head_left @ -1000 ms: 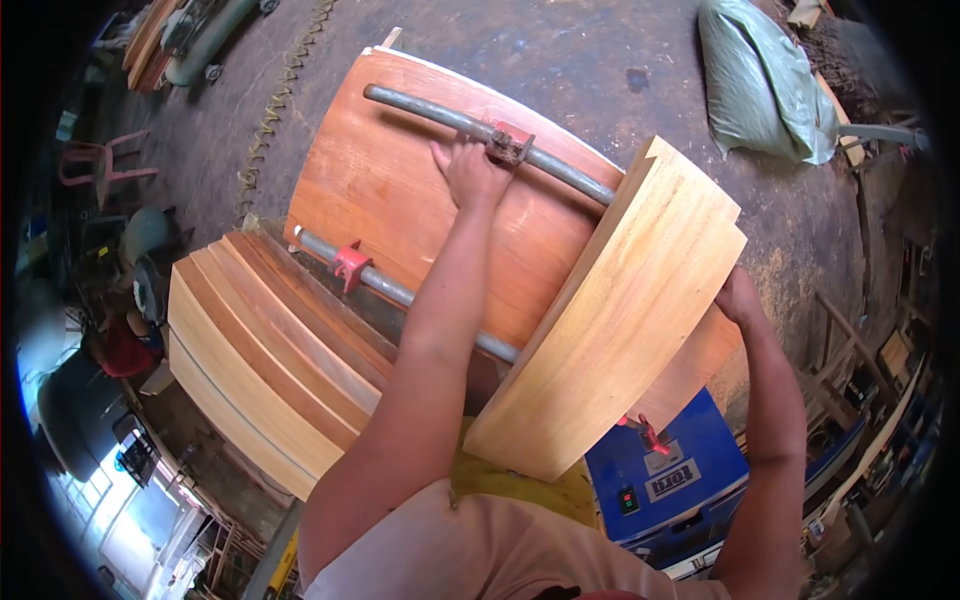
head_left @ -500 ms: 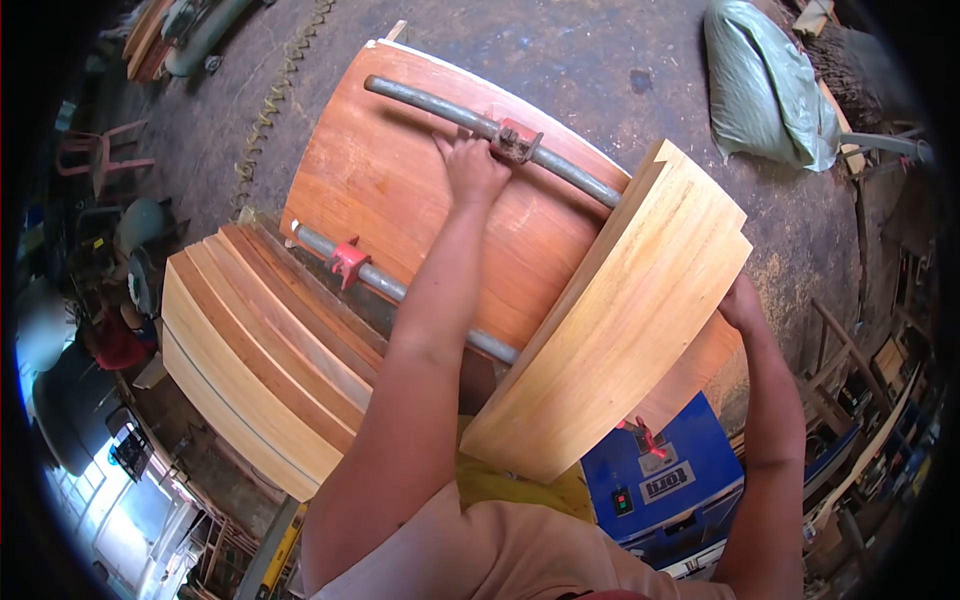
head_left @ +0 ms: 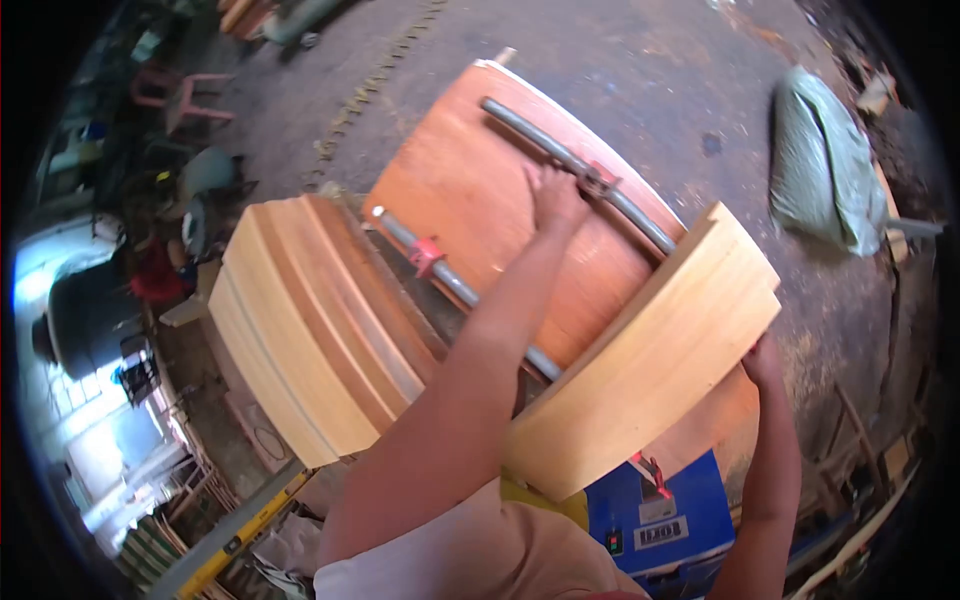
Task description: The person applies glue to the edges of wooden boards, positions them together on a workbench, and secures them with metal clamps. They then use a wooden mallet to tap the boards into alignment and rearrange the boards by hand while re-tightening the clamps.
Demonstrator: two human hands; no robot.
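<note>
My left hand point(head_left: 558, 200) lies on the reddish-brown wood panel point(head_left: 450, 150), beside the rusty red clamp jaw point(head_left: 598, 182) on the upper metal pipe point(head_left: 530, 128). Its fingers look spread. A second pipe clamp with a red jaw point(head_left: 427, 258) runs across the panel lower down. Over the near ends of both pipes stands a thick, pale, curved wood piece point(head_left: 650, 360). At the right edge of that piece is my right hand point(head_left: 762, 360), its fingers mostly hidden behind the wood.
Stacked curved boards point(head_left: 300, 330) stand at the left. A blue machine point(head_left: 655, 515) sits below the pale piece, near a small red clamp point(head_left: 652, 475). Further off are a pale green sack point(head_left: 825, 165), a pink chair point(head_left: 185, 100) and a yellow level point(head_left: 240, 535).
The camera view has turned, so the panel, boards and sack appear shifted and tilted. Both hands keep about the same places against the wood.
</note>
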